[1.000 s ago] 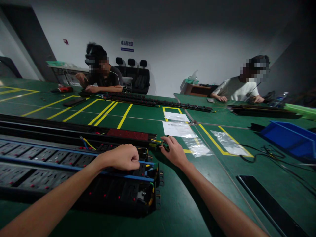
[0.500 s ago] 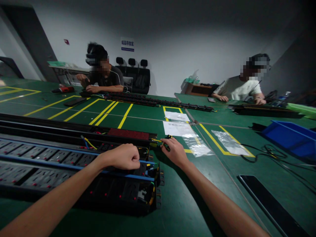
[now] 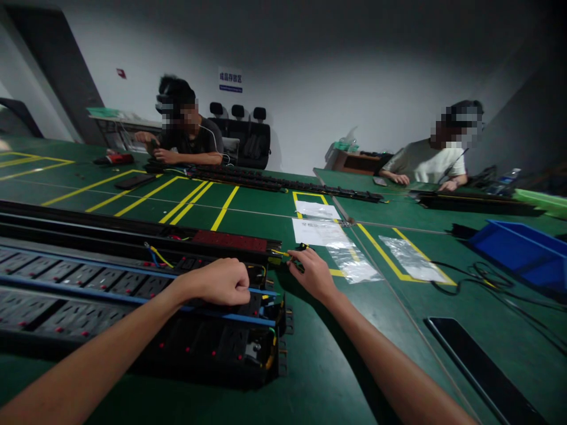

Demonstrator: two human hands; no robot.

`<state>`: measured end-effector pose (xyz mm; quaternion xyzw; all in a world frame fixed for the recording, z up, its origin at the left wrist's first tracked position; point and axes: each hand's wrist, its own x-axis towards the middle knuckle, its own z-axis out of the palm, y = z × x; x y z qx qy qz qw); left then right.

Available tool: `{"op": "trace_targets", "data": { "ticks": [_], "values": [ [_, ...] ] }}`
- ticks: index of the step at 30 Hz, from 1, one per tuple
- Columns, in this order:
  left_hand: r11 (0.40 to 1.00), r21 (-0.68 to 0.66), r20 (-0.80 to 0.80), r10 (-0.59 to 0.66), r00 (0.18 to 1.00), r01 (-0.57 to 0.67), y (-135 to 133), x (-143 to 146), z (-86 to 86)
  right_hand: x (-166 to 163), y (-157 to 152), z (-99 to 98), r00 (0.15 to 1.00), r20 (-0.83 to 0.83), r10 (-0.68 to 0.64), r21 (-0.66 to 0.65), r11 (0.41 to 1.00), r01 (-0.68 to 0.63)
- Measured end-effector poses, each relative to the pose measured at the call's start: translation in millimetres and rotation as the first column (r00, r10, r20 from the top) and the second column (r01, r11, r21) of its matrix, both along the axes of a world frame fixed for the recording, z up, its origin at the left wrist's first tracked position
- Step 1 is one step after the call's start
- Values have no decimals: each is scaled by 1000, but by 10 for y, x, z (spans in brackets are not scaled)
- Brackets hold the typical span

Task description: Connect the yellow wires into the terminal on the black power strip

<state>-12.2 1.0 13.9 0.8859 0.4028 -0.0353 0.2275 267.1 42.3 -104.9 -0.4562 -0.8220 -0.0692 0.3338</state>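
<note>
My left hand (image 3: pixel 225 282) is curled into a fist over the end of the black power strips. Its fingertips are turned away, so what lies in them is hidden. Below it lies a black power strip (image 3: pixel 199 339) with sockets and small red dots, its open right end showing yellow-green wire. A blue strip edge (image 3: pixel 248 319) runs along the neighbouring one. My right hand (image 3: pixel 313 273) has its fingers closed at a small black end piece (image 3: pixel 303 247), just right of the far strip. A yellow wire (image 3: pixel 280 252) spans from that strip to the fingers. A dark red socket panel (image 3: pixel 230 240) sits in that strip.
On the green table (image 3: pixel 345 342) lie a dark phone-like slab (image 3: pixel 482 366), black cables (image 3: pixel 487 274), plastic-covered sheets (image 3: pixel 319 231) and a blue bin (image 3: pixel 518 254). Across the table sit two people (image 3: pixel 190 136), (image 3: pixel 429 159) near more black strips (image 3: pixel 287 182).
My hands hold nearly the same pose. The view has shifted very slightly. The person at the right has drawn one hand a little inward.
</note>
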Motion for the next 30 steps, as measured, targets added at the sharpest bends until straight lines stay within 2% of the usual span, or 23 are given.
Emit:
{"op": "trace_targets", "data": {
  "ticks": [20,27,30],
  "values": [
    [1000,6,36,-20,999,20,44,-56,-46,-42,-24,62,1000,-6,-21,-46,999,21],
    [997,-56,-88,53,995,-58,9,-23,29,-80,-23,49,1000,-11,-18,40,999,18],
    [996,-54,-78,66,995,-71,-12,-31,30,-91,-9,11,1000,-17,-11,67,998,12]
  ]
}}
